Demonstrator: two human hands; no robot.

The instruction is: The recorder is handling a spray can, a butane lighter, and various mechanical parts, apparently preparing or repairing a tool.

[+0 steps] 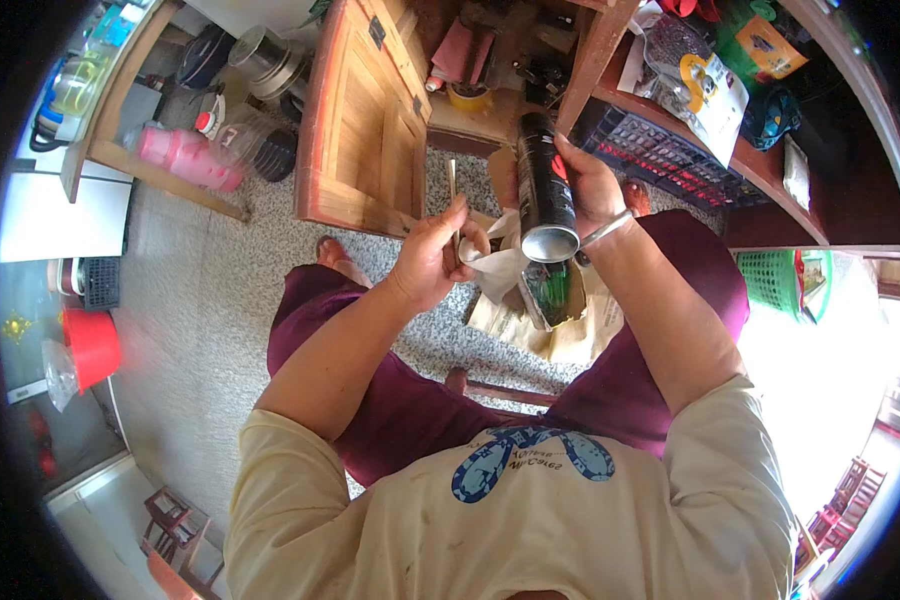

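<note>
My left hand [432,255] is closed on a slim metal implement [453,183] that points upward, and on crumpled white material [495,262], possibly paper or cloth. My right hand [592,188] grips a black cylindrical can [542,175], its silver end tilted toward me. A piece of brown cardboard [502,172] shows behind the can. Below both hands, an open box [552,295] with green items stands on spread paper [510,326] on the floor between my legs.
An open wooden cabinet door [360,140] stands ahead. A shelf [780,185] with bags and a dark crate [620,140] is at right, near a green basket [770,280]. At left are a table [165,180], bottles [185,158] and a red bucket [90,345].
</note>
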